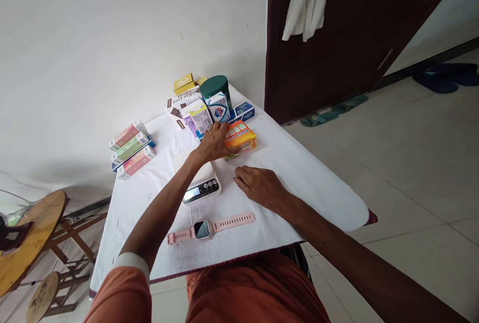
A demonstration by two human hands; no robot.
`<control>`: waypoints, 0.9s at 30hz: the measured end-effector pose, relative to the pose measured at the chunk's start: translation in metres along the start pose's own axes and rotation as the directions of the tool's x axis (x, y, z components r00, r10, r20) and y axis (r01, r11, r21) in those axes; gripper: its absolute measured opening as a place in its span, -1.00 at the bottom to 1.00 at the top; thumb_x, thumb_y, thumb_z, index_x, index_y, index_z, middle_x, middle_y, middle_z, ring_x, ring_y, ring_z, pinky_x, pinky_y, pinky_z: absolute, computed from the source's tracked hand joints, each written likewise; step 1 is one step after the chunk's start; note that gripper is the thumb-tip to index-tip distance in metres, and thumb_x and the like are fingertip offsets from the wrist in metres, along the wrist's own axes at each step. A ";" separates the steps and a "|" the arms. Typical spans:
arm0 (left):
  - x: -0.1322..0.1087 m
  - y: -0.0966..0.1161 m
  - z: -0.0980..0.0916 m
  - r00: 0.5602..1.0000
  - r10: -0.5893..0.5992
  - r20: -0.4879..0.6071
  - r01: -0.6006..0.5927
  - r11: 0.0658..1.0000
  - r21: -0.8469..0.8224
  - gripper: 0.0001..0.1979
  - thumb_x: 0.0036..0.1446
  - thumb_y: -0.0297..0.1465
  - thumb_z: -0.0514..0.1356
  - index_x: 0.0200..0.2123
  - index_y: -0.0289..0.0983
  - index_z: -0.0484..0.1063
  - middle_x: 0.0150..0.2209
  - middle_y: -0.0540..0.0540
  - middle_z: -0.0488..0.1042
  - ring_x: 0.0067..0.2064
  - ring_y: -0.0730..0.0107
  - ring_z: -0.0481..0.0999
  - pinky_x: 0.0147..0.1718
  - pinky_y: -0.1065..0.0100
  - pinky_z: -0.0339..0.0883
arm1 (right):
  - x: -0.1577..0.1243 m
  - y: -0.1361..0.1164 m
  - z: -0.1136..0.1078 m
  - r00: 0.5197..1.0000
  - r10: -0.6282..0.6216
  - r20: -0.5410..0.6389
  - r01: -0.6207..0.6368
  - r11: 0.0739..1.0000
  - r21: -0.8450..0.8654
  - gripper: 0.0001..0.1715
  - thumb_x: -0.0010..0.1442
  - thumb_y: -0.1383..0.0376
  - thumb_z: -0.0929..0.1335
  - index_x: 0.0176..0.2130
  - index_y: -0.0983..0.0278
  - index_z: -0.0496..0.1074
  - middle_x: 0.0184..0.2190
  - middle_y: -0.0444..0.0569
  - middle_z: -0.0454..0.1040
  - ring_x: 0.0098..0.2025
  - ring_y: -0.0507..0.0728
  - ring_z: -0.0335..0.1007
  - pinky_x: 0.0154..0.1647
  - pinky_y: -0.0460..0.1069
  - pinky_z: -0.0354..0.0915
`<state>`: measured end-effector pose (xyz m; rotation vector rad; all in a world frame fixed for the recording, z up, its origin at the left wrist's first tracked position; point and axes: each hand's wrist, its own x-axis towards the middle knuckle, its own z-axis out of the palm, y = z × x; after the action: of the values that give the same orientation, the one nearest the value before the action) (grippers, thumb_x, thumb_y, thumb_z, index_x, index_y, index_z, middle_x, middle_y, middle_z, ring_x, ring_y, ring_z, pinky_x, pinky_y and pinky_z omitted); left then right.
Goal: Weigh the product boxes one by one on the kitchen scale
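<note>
My left hand (215,142) reaches over a small white kitchen scale (200,183) and its fingers close around the near end of an orange box (241,136) lying on the white-covered table (307,173). My right hand (260,186) rests palm down on the cloth just right of the scale, fingers loosely curled, holding nothing. The scale's display is lit. A pink smartwatch (204,229) lies flat near the table's front edge, below the scale.
Behind the orange box stand several small boxes (202,116), a blue-white carton (218,107), a green-lidded jar (216,87) and a yellow box (183,83). Three long boxes (131,148) lie at the left. A dark door (337,39), slippers (329,111) and wooden stools (41,258) surround the table.
</note>
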<state>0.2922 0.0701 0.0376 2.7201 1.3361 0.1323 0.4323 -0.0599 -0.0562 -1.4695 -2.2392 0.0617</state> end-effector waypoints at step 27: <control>-0.142 -0.062 -0.043 0.961 -0.232 -0.149 0.215 0.969 -0.118 -0.21 0.01 -0.05 0.45 0.24 -0.22 0.34 0.03 -0.19 0.45 0.04 -0.02 0.50 0.07 -0.01 0.43 | 0.004 -0.067 -0.114 0.882 -0.350 0.315 -0.257 0.202 0.945 -0.47 0.29 -0.11 0.43 -0.39 0.27 0.46 -0.53 -0.21 0.31 -0.45 -0.03 0.15 -0.40 -0.08 0.13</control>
<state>0.1518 -0.0021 0.0677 2.4997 1.6219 0.3963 0.4184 -0.1085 0.0662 -0.5749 -1.7360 1.7188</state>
